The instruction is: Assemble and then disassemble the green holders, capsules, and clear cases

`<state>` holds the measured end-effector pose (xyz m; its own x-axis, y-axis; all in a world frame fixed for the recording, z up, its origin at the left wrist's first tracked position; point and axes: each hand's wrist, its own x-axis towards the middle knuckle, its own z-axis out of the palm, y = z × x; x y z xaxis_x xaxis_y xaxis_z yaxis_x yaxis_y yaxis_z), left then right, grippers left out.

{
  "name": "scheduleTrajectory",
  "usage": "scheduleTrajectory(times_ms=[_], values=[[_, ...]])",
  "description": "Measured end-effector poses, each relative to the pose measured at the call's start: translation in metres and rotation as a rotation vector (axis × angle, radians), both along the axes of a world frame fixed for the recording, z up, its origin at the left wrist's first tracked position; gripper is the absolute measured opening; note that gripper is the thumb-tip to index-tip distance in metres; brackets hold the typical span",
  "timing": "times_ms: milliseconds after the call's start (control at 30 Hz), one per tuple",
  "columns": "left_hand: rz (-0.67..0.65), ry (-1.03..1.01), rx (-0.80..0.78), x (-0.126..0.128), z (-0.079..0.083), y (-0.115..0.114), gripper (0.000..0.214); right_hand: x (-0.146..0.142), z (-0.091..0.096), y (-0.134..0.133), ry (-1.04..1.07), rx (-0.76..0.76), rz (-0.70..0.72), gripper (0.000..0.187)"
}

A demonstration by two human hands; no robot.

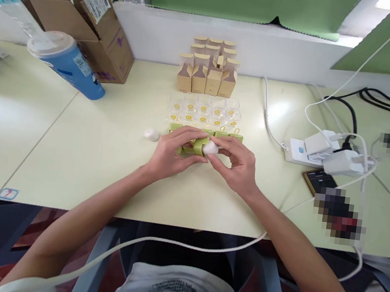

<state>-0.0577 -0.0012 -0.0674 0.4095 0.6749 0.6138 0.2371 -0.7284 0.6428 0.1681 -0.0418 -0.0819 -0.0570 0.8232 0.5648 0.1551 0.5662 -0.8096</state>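
Between my two hands is a green sleeve-like case (200, 146), with a small white rounded piece (211, 147) at its right opening. My left hand (174, 153) is closed on the green case, thumb below and fingers above. My right hand (237, 163) pinches the white piece where it meets the case. Just beyond the hands lies a row of green cases (222, 135), some with small loops; my fingers partly cover them. Another white rounded piece (152, 134) lies to the left of my left hand.
Clear plastic trays with yellow stickers (204, 110) sit beyond the green row. Behind them stand several small open cardboard boxes (199, 77). At left are a blue cup (79, 71) and a large open carton (110, 53). A power strip (300, 152) with chargers and cables lies right; a white cable (167, 244) crosses near my lap.
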Motion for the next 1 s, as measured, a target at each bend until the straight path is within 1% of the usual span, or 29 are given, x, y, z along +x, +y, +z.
scheduleTrajectory(times_ms=[100, 200, 300, 367, 467, 533, 600, 700, 767, 867, 933, 1000], values=[[-0.057, -0.063, -0.075, 0.001, 0.002, -0.003, 0.057, -0.002, 0.002, -0.002, 0.008, 0.011, -0.017, 0.032], [-0.094, -0.148, -0.19, 0.003, 0.003, -0.005, 0.056, -0.003, 0.004, -0.004, -0.032, 0.035, -0.055, 0.032], [-0.122, -0.22, -0.303, 0.005, 0.0, -0.006, 0.051, -0.004, 0.004, -0.005, -0.073, 0.034, -0.099, 0.036], [-0.134, -0.238, -0.351, 0.006, -0.003, -0.006, 0.051, -0.004, 0.004, -0.006, -0.079, 0.045, -0.126, 0.041], [-0.147, -0.248, -0.373, 0.007, -0.005, -0.005, 0.057, -0.003, 0.002, -0.007, -0.053, 0.069, -0.146, 0.043], [-0.165, -0.237, -0.385, 0.008, -0.004, -0.004, 0.064, -0.002, 0.0, -0.006, -0.049, 0.087, -0.146, 0.039], [-0.191, -0.213, -0.405, 0.008, 0.0, -0.003, 0.066, 0.0, -0.002, -0.004, -0.084, 0.116, -0.133, 0.033], [-0.206, -0.204, -0.41, 0.009, 0.004, -0.004, 0.05, 0.001, -0.002, -0.001, -0.156, 0.174, -0.101, 0.025], [-0.197, -0.22, -0.396, 0.009, 0.005, -0.004, 0.04, -0.001, 0.0, -0.002, -0.166, 0.182, -0.072, 0.023], [-0.197, -0.242, -0.379, 0.009, 0.003, -0.006, 0.035, -0.007, 0.004, -0.007, -0.125, 0.12, -0.039, 0.032], [-0.209, -0.247, -0.382, 0.009, 0.0, -0.007, 0.034, -0.009, 0.006, -0.011, -0.122, 0.08, -0.057, 0.035], [-0.22, -0.245, -0.404, 0.009, -0.002, -0.008, 0.034, -0.01, 0.007, -0.013, -0.148, 0.075, -0.098, 0.034]])
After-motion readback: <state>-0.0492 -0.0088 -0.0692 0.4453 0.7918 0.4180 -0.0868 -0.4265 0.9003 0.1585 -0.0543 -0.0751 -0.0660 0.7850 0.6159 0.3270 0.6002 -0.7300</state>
